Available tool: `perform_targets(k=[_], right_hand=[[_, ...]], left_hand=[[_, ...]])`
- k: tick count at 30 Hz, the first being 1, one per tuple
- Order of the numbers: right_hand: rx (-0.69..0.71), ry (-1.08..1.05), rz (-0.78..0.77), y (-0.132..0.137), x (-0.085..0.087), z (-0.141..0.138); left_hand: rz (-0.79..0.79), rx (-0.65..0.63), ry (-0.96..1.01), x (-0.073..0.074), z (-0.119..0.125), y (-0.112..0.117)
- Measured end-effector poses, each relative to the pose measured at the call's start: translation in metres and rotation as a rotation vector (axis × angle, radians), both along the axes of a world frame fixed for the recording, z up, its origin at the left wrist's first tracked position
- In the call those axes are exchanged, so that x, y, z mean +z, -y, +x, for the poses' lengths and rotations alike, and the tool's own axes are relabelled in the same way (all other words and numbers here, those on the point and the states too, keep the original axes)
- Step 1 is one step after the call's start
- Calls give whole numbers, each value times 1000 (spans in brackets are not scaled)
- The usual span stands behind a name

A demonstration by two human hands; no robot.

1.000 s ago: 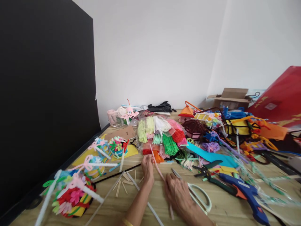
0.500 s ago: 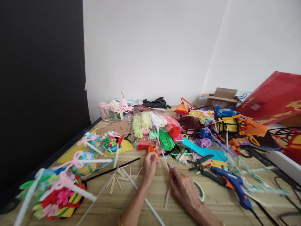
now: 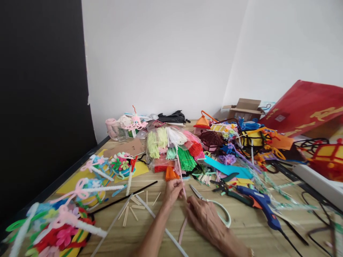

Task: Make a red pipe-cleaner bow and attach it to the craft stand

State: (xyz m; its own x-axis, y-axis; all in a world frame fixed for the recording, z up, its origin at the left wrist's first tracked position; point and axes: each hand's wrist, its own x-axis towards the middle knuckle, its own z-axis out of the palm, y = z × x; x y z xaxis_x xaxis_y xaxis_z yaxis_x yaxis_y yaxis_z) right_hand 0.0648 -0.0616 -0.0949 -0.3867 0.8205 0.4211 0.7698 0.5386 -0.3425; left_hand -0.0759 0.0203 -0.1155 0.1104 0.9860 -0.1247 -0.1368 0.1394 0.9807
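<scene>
My left hand (image 3: 172,192) pinches a pale pink pipe cleaner (image 3: 180,175) that rises toward the bagged pile of coloured pipe cleaners (image 3: 174,148). Just right of it, my right hand (image 3: 204,218) closes on the same pink stem lower down, and the stem's tail (image 3: 183,230) hangs over the wooden table (image 3: 249,232). White-handled scissors (image 3: 214,205) lie under and just beyond my right hand.
A blue glue gun (image 3: 261,205) and pliers (image 3: 227,185) lie to the right. Finished pipe-cleaner flower crafts (image 3: 64,228) crowd the left edge beside a black board (image 3: 40,107). Short wooden sticks (image 3: 134,207) and a long white stem (image 3: 160,225) lie near my left forearm. A red box (image 3: 305,107) stands far right.
The view has drifted right. My hands have come closer together on the pink stem, and my right hand has slid a little toward me along it.
</scene>
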Motion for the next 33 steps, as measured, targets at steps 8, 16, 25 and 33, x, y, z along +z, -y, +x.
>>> perform_targets(k=[8, 16, 25, 33], right_hand=[[-59, -99, -47, -5, 4, 14], [66, -167, -83, 5, 1, 3], [43, -203, -148, -2, 3, -11], [-47, -279, -196, -29, 5, -4]], left_hand=[[-29, 10, 69, -1, -4, 1], [-34, -8, 128, -1, -5, 2], [-23, -34, 159, -1, -7, 0], [-58, -24, 216, -3, -10, -1]])
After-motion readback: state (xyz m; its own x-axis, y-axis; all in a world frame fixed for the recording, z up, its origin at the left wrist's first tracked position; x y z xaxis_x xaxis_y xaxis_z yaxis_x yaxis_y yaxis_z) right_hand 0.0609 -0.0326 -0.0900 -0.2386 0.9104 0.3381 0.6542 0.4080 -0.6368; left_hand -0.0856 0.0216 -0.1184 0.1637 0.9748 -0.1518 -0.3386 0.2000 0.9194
